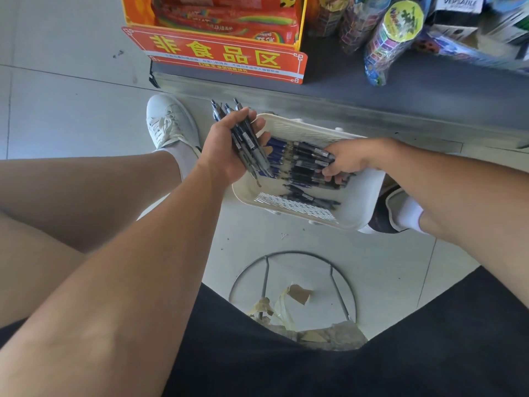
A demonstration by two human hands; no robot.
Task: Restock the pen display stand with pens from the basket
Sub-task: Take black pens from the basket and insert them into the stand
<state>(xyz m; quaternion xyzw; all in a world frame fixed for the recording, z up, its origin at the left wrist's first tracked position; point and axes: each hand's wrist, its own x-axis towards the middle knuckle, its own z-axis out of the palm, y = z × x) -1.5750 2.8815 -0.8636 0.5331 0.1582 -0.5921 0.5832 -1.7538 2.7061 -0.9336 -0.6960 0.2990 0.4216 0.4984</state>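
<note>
A cream plastic basket (pixel 363 196) sits on the floor between my feet, holding several dark pens (pixel 303 167) in a loose pile. My left hand (pixel 226 147) hovers over the basket's left rim and grips a bundle of pens (pixel 246 138), their clicker ends pointing away from me. My right hand (pixel 349 159) reaches into the basket from the right, fingers curled around pens in the pile. The pen display stand is not in view.
A grey shelf base (pixel 372 90) runs across the top, with an orange sign (pixel 217 53), a snack box and wrapped goods (pixel 392 41). A wire stool ring (pixel 292 282) with torn tape lies under me. My white shoe (pixel 169 121) is left of the basket.
</note>
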